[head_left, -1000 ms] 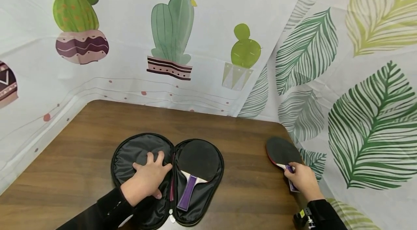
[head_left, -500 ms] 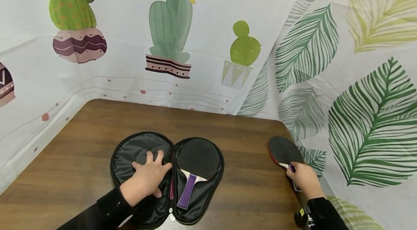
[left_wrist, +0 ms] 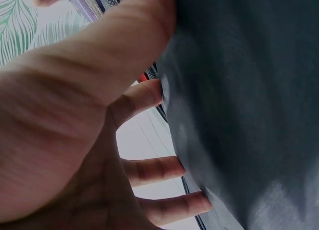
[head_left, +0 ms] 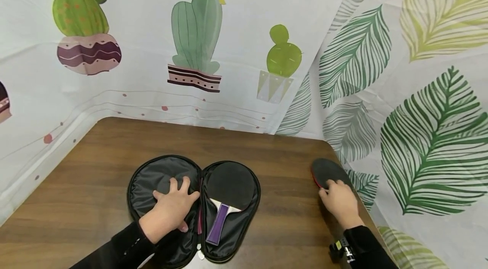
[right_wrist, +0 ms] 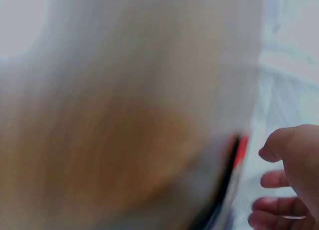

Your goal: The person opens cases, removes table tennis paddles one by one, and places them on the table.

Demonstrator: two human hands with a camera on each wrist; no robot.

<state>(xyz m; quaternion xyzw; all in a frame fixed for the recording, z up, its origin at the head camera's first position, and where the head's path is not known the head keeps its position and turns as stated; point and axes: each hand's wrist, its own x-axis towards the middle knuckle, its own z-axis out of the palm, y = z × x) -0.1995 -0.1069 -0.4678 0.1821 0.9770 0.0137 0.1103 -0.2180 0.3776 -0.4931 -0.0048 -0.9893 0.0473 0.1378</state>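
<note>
A black zip case [head_left: 146, 180] lies unfolded on the table. My left hand [head_left: 169, 212] rests with spread fingers on its left half; the left wrist view shows the fingertips pressing the dark cloth [left_wrist: 249, 110]. In the right half lies a table tennis paddle [head_left: 231, 185], black face up, its purple handle [head_left: 217, 224] toward me. At the table's right edge is a second paddle [head_left: 327, 170], with a black face and red edge. My right hand [head_left: 340, 202] is over its lower part, hiding the handle. In the right wrist view, loosely bent fingers [right_wrist: 276, 206] stand apart from the paddle.
The brown wooden table [head_left: 289, 201] has its right edge close beside the second paddle. White cloth printed with cacti [head_left: 196, 36] and leaves [head_left: 434, 142] hangs behind and to the right. Zip pulls [head_left: 200, 254] hang at the case's near end.
My right hand has let go of the second paddle's handle and shifted up and left over its blade. My left hand, the case and the paddle inside stay put.
</note>
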